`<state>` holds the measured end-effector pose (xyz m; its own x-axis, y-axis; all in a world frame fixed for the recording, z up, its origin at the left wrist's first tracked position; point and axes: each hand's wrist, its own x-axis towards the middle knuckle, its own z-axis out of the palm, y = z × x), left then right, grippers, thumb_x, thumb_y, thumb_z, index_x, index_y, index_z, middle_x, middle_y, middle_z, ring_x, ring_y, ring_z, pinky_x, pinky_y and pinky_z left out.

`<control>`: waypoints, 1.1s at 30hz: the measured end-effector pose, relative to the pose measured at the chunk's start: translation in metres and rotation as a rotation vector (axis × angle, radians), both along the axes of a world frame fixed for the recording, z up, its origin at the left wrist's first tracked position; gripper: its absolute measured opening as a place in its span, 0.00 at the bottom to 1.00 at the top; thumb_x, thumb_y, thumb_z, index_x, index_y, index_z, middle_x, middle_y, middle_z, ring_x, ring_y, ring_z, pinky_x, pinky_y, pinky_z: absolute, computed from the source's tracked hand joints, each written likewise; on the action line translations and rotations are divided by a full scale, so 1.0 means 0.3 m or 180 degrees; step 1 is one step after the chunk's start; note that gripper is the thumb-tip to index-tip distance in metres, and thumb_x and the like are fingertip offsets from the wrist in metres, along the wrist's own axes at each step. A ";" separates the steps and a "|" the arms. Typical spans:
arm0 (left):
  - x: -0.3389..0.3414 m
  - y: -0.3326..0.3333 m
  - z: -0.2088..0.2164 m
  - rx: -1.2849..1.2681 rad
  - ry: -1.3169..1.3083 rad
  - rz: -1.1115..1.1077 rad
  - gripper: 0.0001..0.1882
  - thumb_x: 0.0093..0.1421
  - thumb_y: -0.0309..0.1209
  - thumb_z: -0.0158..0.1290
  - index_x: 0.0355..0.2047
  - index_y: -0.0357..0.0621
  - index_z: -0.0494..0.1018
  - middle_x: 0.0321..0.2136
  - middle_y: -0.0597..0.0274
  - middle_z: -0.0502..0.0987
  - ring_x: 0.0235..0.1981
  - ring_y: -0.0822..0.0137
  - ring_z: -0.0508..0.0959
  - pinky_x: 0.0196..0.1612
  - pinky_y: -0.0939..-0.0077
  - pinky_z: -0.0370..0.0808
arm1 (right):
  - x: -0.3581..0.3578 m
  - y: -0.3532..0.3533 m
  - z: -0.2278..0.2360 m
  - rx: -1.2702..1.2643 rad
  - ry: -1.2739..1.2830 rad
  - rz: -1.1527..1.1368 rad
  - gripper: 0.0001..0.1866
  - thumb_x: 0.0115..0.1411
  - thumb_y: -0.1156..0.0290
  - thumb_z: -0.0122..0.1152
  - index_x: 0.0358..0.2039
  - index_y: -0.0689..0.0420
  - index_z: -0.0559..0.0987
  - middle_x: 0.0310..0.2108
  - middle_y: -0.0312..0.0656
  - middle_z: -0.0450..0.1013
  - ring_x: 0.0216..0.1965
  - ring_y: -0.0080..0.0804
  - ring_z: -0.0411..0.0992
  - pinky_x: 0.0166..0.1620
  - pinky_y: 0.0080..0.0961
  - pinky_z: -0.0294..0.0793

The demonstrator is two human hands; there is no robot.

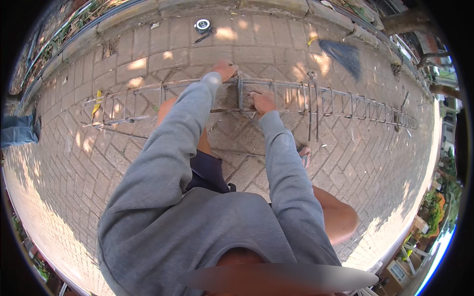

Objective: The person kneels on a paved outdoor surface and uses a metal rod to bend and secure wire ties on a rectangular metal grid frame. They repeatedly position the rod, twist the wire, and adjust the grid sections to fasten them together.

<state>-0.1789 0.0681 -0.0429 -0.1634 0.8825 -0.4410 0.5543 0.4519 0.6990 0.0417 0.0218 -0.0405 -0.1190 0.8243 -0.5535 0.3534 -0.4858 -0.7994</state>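
A long reinforcing-bar cage of thin rods and square stirrups lies across the paving in front of me. My left hand is closed beside the far corner of an upright stirrup; its fingers are slightly blurred, and what they grip is unclear. On the other side of that stirrup, my right hand is curled between the cage's long rods. Its thumb and forefinger point toward the stirrup, and anything pinched in them is too small to make out. Long-handled pincers rest across the cage to the right.
Beyond the cage lie a round tape measure and a bundle of dark tie wire. A stone kerb borders the far side. Another person's trouser leg shows at the left edge. My sandalled foot is near the cage.
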 end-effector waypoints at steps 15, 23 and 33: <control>0.077 0.074 0.057 0.0710 0.0186 -0.0836 0.12 0.50 0.34 0.68 0.35 0.46 0.85 0.31 0.53 0.85 0.35 0.56 0.84 0.43 0.65 0.78 | -0.064 0.007 0.036 0.0296 0.0381 -0.0188 0.12 0.58 0.75 0.59 0.35 0.68 0.86 0.23 0.46 0.79 0.21 0.33 0.76 0.28 0.33 0.76; 0.045 0.067 -0.037 0.0885 -0.0517 -0.1715 0.14 0.54 0.41 0.63 0.38 0.49 0.85 0.43 0.53 0.82 0.45 0.55 0.80 0.50 0.62 0.75 | -0.053 0.003 0.027 0.0137 0.0480 -0.0138 0.13 0.59 0.74 0.58 0.39 0.67 0.86 0.27 0.46 0.80 0.23 0.33 0.77 0.29 0.31 0.78; 0.140 -0.047 0.105 0.0652 0.1106 -0.1333 0.24 0.53 0.49 0.61 0.46 0.51 0.84 0.57 0.57 0.72 0.62 0.52 0.68 0.63 0.56 0.68 | -0.020 0.013 0.062 -0.0614 0.0766 -0.0094 0.12 0.64 0.73 0.59 0.45 0.61 0.84 0.27 0.33 0.74 0.24 0.21 0.71 0.26 0.25 0.75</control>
<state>-0.1368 0.0541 -0.0115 0.1135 0.9648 -0.2373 0.8691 0.0193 0.4943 0.0358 0.0257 -0.0220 -0.2432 0.7118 -0.6589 0.1486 -0.6439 -0.7505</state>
